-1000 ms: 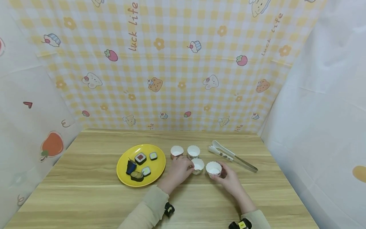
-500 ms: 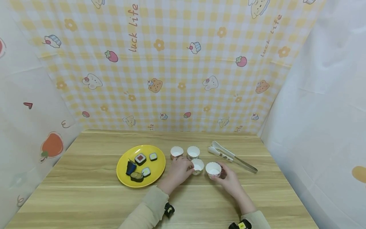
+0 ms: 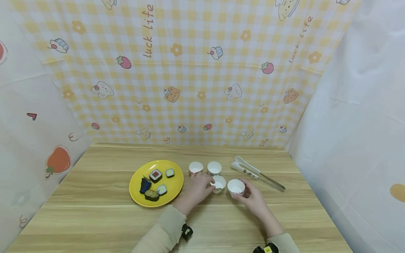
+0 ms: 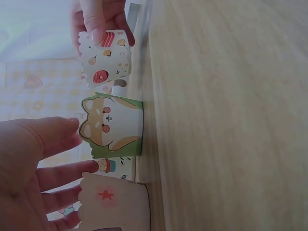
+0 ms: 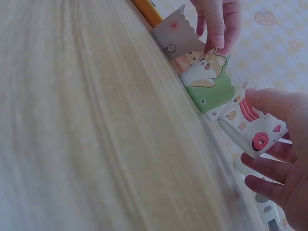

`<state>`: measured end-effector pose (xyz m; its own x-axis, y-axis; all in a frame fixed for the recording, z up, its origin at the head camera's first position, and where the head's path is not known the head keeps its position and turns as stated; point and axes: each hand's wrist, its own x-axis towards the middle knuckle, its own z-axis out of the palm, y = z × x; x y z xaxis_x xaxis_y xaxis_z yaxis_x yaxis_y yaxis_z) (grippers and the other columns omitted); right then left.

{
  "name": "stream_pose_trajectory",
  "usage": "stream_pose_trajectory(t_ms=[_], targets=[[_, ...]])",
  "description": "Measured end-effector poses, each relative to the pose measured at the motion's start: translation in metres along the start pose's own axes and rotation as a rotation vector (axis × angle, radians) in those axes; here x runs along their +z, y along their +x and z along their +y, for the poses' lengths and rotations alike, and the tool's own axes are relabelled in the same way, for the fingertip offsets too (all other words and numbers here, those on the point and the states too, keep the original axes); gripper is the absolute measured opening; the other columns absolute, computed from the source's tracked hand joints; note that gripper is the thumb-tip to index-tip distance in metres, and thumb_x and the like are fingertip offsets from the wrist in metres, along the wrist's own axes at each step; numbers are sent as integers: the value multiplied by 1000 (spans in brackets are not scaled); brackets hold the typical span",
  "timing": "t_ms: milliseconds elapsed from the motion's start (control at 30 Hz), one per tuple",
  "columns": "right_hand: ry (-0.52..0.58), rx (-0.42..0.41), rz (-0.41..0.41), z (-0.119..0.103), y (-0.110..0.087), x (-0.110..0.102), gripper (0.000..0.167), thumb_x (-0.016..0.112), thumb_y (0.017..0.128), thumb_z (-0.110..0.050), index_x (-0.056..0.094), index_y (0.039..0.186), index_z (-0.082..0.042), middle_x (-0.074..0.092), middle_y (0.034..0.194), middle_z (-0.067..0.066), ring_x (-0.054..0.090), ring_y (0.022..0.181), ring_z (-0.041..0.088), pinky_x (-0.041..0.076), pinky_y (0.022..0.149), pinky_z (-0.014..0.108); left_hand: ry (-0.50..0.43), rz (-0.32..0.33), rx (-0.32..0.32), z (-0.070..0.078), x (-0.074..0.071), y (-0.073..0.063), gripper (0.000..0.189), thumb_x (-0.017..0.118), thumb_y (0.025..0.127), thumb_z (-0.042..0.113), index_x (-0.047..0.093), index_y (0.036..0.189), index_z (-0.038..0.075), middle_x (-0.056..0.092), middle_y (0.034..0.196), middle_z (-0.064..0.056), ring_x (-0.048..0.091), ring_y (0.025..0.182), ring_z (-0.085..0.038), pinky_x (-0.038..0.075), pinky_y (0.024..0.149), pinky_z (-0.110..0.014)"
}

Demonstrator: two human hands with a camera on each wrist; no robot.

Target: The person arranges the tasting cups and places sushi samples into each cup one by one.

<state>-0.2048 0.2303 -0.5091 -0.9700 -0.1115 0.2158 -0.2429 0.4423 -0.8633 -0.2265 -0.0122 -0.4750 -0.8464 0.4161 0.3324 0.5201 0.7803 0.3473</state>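
Note:
My right hand [image 3: 253, 200] holds a white paper baking cup [image 5: 260, 120] printed with cakes and donuts, thumb on its near side and fingers behind. In the right wrist view this cup is tilted and its base shows. To its left stands a green baking cup [image 4: 118, 126] with a dog print. My left hand [image 3: 199, 188] has its thumb and index fingertips right at the green cup's left rim, the fingers fairly straight. Behind those fingers is a reddish cup [image 3: 195, 167] with a star mark in the left wrist view. Another cup [image 3: 214, 167] stands behind the green one.
A yellow plate [image 3: 175, 191] with several sushi pieces [image 3: 155, 175] lies left of my left hand. Tongs [image 3: 253, 171] with white tips lie behind my right hand. A checked cloth [image 3: 202, 77] hangs behind the wooden table [image 3: 114, 225].

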Motion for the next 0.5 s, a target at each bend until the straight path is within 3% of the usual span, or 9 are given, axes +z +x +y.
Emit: stream_pose_trajectory(t_ms=[500], targets=[[-15,23,-7,-3,-1,-1,64,83,75,-14,54,132,-4,62,117,16,62,102,32,51,85,42,-55,3,-7,1,-3,-1,21,72,87,28,72,103,14,68,107,-1,58,106,-26,39,91,-49]])
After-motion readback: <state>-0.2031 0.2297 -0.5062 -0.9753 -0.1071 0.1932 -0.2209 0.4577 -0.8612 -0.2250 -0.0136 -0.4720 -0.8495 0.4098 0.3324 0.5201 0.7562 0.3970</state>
